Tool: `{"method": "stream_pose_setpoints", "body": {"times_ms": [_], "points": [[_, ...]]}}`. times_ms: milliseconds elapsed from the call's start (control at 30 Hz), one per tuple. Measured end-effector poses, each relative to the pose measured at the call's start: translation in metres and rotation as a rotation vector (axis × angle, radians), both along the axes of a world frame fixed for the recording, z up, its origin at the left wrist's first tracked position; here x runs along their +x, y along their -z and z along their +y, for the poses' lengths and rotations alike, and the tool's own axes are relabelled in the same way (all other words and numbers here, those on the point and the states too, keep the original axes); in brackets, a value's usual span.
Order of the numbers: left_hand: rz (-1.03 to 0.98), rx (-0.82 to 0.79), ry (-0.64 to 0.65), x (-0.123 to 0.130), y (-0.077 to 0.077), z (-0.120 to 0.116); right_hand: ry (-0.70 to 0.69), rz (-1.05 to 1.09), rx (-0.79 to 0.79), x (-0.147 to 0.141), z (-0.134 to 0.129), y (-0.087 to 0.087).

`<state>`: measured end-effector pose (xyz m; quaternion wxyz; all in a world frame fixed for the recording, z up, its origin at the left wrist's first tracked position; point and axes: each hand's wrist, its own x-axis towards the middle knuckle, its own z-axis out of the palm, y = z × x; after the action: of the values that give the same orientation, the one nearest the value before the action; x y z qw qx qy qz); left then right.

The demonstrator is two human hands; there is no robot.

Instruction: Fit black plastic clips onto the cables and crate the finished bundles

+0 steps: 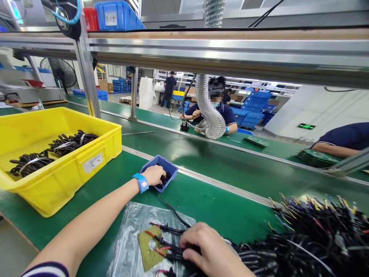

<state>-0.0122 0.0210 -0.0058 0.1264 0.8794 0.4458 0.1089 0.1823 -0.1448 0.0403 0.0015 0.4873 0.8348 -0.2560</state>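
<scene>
My left hand [154, 176], with a blue wrist strap [141, 182], reaches into a small blue bin [173, 174] of small black parts [167, 177]. Its fingers are curled down, and the tips are hidden among the parts. Nearer to me, my right hand [209, 246] is closed around black cables [173, 229] whose ends show red and black wires. These cable ends lie over a yellowish sponge [145, 256] with a hole in it, on a clear plastic bag [122, 238].
A yellow crate [106, 148] with bundled black cables [65, 144] stands at left. A large heap of cables [288, 250] with coloured wire ends fills the lower right. Beyond a metal rail, a flexible duct [215, 125] hangs before a co-worker. Circuit boards [315, 157] lie stacked at right.
</scene>
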Motion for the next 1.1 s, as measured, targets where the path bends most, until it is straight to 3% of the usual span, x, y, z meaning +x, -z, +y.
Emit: {"method": "stream_pose_setpoints", "body": {"times_ms": [267,433,500,600,700,800,933,1100], "points": [[-0.022,0.022,0.062,-0.004,-0.001,0.004,-0.033,0.021,0.059,0.0,0.005,0.004],[-0.133,0.108,-0.01,-0.011,-0.017,-0.007,-0.048,0.026,0.049,0.0,0.006,0.005],[-0.196,0.152,-0.069,-0.017,-0.026,-0.027,-0.042,0.031,0.05,0.0,0.006,0.005],[-0.319,0.186,-0.155,-0.028,-0.029,-0.077,0.001,0.026,0.071,0.0,0.008,0.007],[-0.536,0.104,-0.19,-0.037,-0.011,-0.137,0.06,0.01,0.105,-0.001,0.008,0.01],[-0.577,0.024,-0.089,-0.038,0.017,-0.181,0.052,-0.005,0.138,-0.001,0.007,0.013],[-0.552,0.046,0.06,-0.035,0.035,-0.202,0.028,-0.004,0.16,-0.001,0.006,0.015],[-0.539,-0.037,0.064,-0.04,0.024,-0.201,0.004,0.002,0.187,-0.001,0.005,0.016]]}}
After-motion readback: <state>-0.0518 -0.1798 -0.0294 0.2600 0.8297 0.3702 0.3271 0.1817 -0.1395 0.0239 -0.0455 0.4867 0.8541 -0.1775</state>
